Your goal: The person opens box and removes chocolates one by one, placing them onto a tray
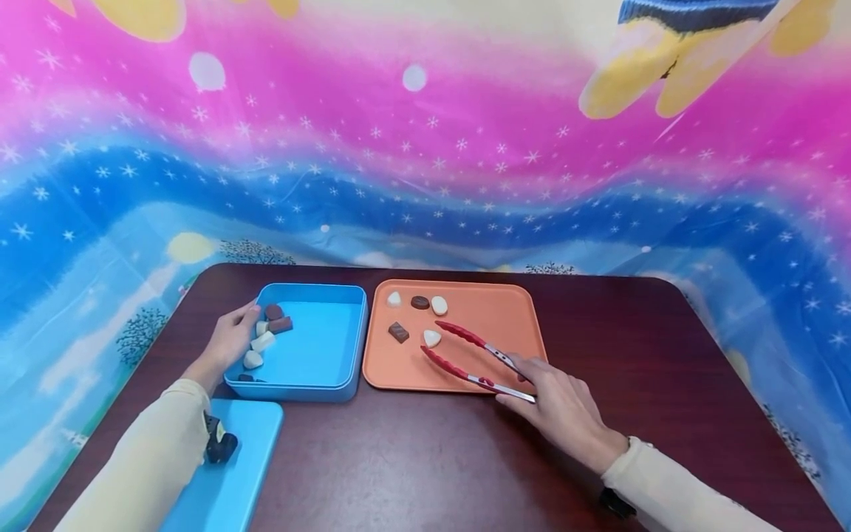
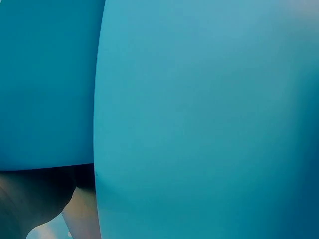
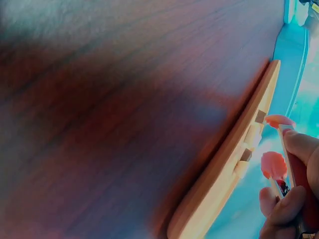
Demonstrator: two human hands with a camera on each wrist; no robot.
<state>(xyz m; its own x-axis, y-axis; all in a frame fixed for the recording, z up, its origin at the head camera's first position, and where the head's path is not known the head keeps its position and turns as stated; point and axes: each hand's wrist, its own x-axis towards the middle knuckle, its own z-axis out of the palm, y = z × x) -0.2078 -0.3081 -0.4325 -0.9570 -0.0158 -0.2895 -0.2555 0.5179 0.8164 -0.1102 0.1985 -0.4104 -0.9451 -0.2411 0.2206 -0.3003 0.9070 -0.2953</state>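
My right hand [image 1: 565, 410] grips a pair of tongs [image 1: 488, 384] with red tips and metal arms. The tongs' tips stand apart, one on each side of a white chocolate [image 1: 432, 338] on the orange tray [image 1: 492, 303]. Two more white chocolates [image 1: 439, 305] and two brown ones [image 1: 399, 332] lie on that tray. At the left, my left hand [image 1: 229, 340] holds the left rim of a light blue box [image 1: 319, 391]. Several brown and white chocolates [image 1: 263, 341] sit along the box's left side. The left wrist view is mostly filled by blue surfaces [image 2: 199, 109].
A light blue lid [image 1: 246, 443] lies in front of the box, partly under the left forearm. Box and tray stand side by side on a dark brown table [image 1: 385, 458]. A printed cloth [image 1: 425, 148] hangs behind the table.
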